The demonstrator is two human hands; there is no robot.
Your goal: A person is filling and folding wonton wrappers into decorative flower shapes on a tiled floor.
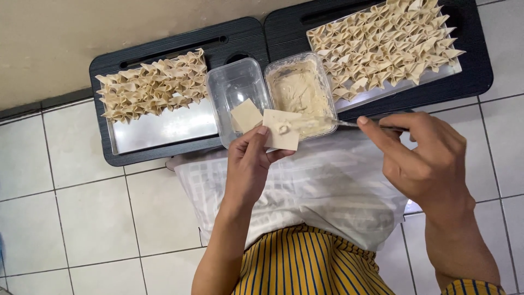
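Square wrapper (282, 131) pinched flat in L hand (248, 164); spoon (349, 123) gripped by R hand (426, 158), long axis pointing left, tip w/ filling touching wrapper centre.

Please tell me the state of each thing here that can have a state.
Left hand: holds a square wrapper with a dab of filling.
Right hand: grips a utensil, its tip at the wrapper.
Filling tub: open, partly full.
Clear tub: open, one wrapper inside.
Left tray: half covered with dumplings.
Right tray: nearly full.
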